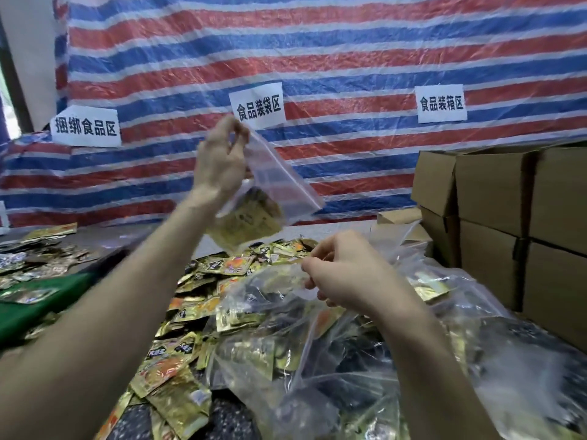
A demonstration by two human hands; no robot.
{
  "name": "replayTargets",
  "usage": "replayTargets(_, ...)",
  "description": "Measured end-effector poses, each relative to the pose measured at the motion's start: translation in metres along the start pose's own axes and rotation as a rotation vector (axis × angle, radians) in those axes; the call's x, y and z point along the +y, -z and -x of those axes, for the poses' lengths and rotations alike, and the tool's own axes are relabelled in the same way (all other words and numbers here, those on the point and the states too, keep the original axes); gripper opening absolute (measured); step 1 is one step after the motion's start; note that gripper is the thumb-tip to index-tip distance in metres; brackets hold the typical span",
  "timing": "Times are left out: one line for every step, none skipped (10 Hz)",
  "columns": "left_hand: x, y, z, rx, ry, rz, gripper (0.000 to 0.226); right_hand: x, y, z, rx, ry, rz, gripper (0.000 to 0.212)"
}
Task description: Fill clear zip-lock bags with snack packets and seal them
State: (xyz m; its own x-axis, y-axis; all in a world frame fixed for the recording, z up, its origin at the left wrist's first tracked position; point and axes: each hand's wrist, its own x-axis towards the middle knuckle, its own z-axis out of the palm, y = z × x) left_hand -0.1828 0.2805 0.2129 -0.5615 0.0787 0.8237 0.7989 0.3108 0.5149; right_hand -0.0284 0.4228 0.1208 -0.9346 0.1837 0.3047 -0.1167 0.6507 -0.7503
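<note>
L hand point(222, 160) raised at approx 11 o'clock of frame centre, fingers point(236, 131) pressed together, pinching top corner of a clear zip-lock bag point(279, 182). Bag hangs in air above counter point(333, 231), long axis roughly 12–6 o'clock, upper edge slanting from the pinch down toward 4 o'clock. Film see-through, wrinkled; gold snack packets point(247, 222) bunched in its low end, blurred.

R hand point(346, 271) lower, at 5 o'clock of the bag, fingers curled, pinching a film edge on heap of clear bags point(349, 360).

Loose gold/orange packets point(197, 312) piled at 7 o'clock. Cardboard boxes point(495, 198) stacked at 3 o'clock. Striped tarp point(317, 42) w/ paper signs point(257, 106) behind.
</note>
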Motion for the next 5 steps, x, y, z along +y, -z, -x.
replayTargets(-0.017,-0.037,0.062,-0.151,0.095,0.004,0.016,0.004,0.000,-0.002,0.016,-0.008,0.009,0.032)
replayTargets(-0.043,-0.048,0.132,-0.361,0.211,-0.031,0.017,0.002,-0.004,-0.003,0.030,-0.011,-0.016,0.023)
replayTargets(-0.052,-0.031,0.158,-0.400,0.240,-0.001,0.017,-0.001,-0.010,-0.004,0.053,0.027,-0.044,0.016)
replayTargets(-0.039,-0.013,0.155,-0.486,0.279,0.038,0.015,-0.007,-0.016,-0.005,0.063,0.078,-0.055,0.013)
replayTargets(-0.025,0.010,0.172,-0.493,0.272,0.018,0.026,-0.015,-0.016,0.001,0.088,0.163,-0.121,0.010)
